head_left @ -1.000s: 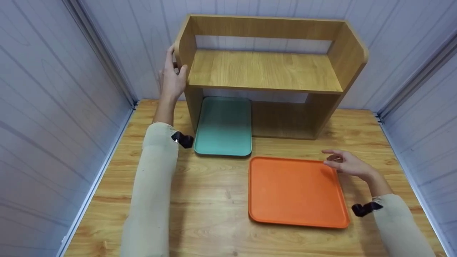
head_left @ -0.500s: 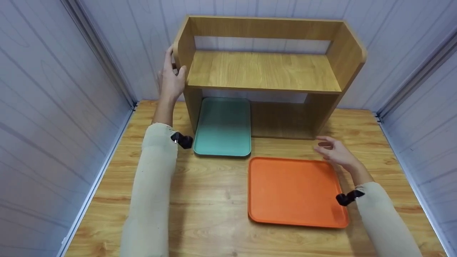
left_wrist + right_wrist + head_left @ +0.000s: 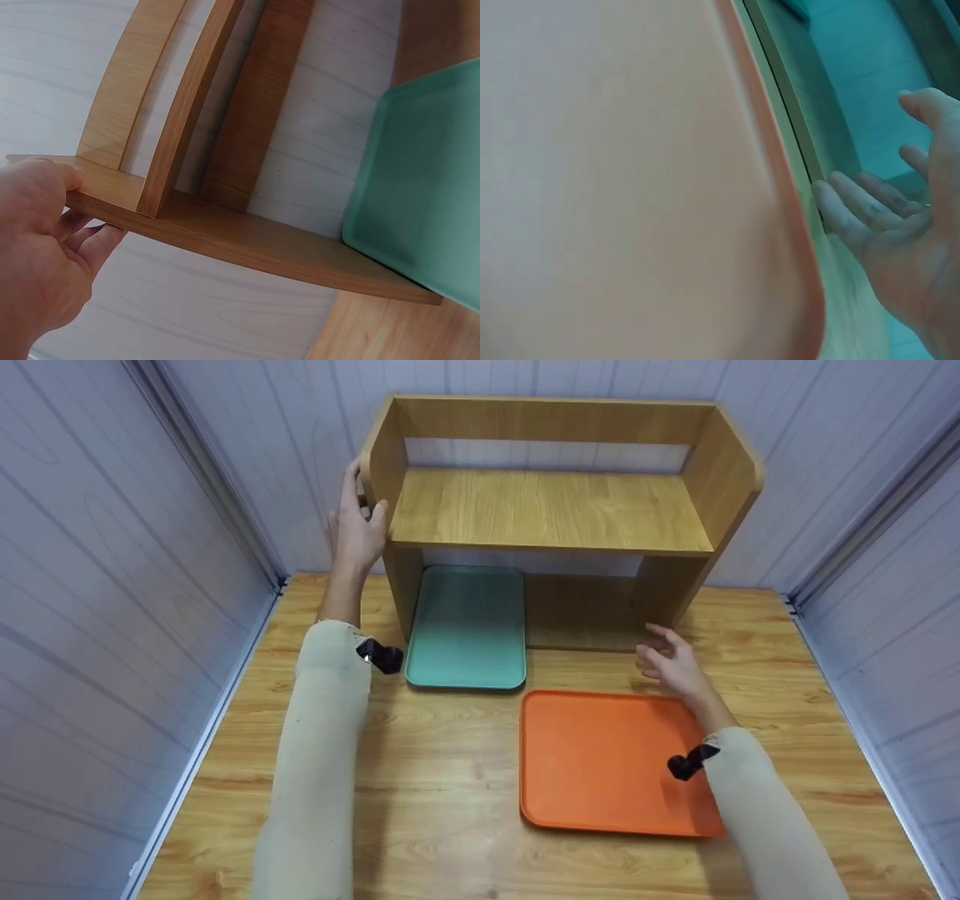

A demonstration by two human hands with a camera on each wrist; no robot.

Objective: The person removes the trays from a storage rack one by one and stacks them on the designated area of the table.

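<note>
While I watched from the head camera, the left hand [image 3: 358, 529] held the left side panel of the wooden shelf unit [image 3: 551, 506], its grip curled round the panel's front edge with the thumb on the inner face and the fingers behind. The left wrist view confirmed that: the thumb [image 3: 56, 180] lay on top of the board's edge and the other fingers wrapped beneath it, so the hand was pinching the panel. The shelf unit stood at the back of the table [image 3: 450, 780], against the pale wall, with one open upper shelf and an open space below.

The right hand [image 3: 675, 666] hovered just above the table, near the shelf unit's right leg and just beyond the far right corner of the orange tray [image 3: 600, 761]. Its grip was spread, the fingers loosely extended and holding nothing; I could not tell whether any fingertip touched the wood. In the blurred right wrist view the open palm and fingers [image 3: 870, 210] showed beside the orange tray's rim.

The orange tray lay flat on the table in front of the shelf unit, right of centre. The green tray [image 3: 469, 626] also lay flat, its far end tucked under the shelf unit just beside the left leg, its near end sticking out towards the orange tray, the two close but apart. Both forearms wore pale sleeves with a small black clip at each wrist.
</note>
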